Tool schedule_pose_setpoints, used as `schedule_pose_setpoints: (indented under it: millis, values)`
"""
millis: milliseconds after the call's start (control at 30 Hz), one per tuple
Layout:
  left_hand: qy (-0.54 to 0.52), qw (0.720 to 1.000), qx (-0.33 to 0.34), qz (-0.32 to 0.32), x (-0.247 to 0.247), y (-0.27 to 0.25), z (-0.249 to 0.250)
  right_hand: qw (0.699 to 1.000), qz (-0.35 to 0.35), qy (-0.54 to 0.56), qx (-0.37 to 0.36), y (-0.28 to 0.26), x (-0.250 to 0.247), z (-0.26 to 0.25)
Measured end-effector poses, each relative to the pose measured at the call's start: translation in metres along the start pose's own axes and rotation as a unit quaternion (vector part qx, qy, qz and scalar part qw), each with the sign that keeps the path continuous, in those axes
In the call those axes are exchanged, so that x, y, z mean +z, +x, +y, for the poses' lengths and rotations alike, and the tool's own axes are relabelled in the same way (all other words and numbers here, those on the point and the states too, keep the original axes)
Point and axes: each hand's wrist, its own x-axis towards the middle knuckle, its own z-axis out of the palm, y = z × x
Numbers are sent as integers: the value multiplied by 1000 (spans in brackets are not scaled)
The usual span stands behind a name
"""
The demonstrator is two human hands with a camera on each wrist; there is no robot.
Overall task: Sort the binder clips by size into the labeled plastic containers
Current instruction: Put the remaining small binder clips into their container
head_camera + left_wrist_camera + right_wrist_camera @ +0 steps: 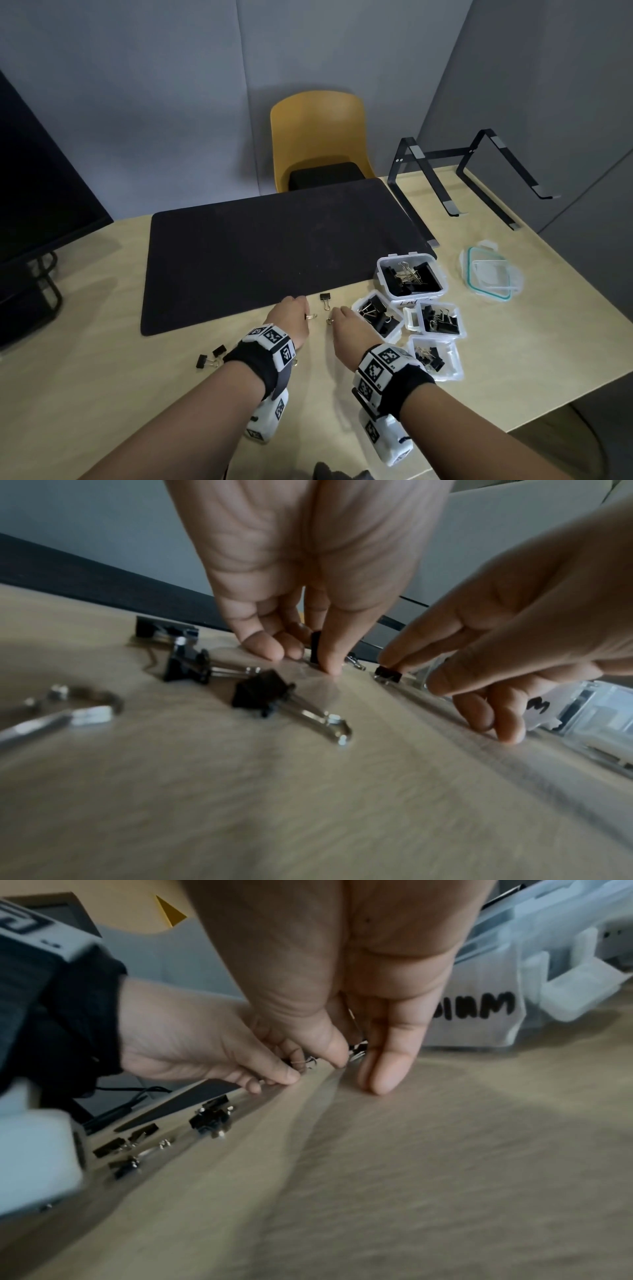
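My left hand rests on the wooden table at the mat's front edge and pinches a small black binder clip between thumb and fingers; its wire handle sticks out to the right. Just to its right, my right hand pinches another small black binder clip against the table. One loose clip lies just beyond the two hands. Two more clips lie left of my left wrist. Several open plastic containers with sorted clips stand right of my right hand, one labeled medium.
A black desk mat covers the table's middle. The largest container sits at the mat's right corner, with a clear lid further right. A laptop stand is at the back right, a monitor at the left, a yellow chair behind.
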Motion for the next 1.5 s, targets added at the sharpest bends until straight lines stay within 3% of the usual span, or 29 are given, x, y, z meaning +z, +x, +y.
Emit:
schedule_pose_setpoints:
  millis: [300, 567, 767, 1100, 1267, 1500]
  values:
    - [5, 1000, 2, -5, 0, -5, 1, 999, 31, -30, -14, -8, 1, 9]
    - [-46, 997, -35, 44, -3, -22, 8, 998, 7, -30, -52, -15, 0, 8]
    - [-74, 994, -59, 48, -4, -36, 15, 998, -19, -50, -30, -24, -5, 9]
    - [-154, 984, -43, 75, 1, -54, 53, 999, 9, 17, -42, -55, -40, 38]
    - [-178, 981, -11, 80, 6, -63, 80, 996, 46, 71, 5, -71, -71, 72]
    - [-171, 982, 33, 67, 18, -73, 117, 996, 40, 63, 50, -83, -95, 122]
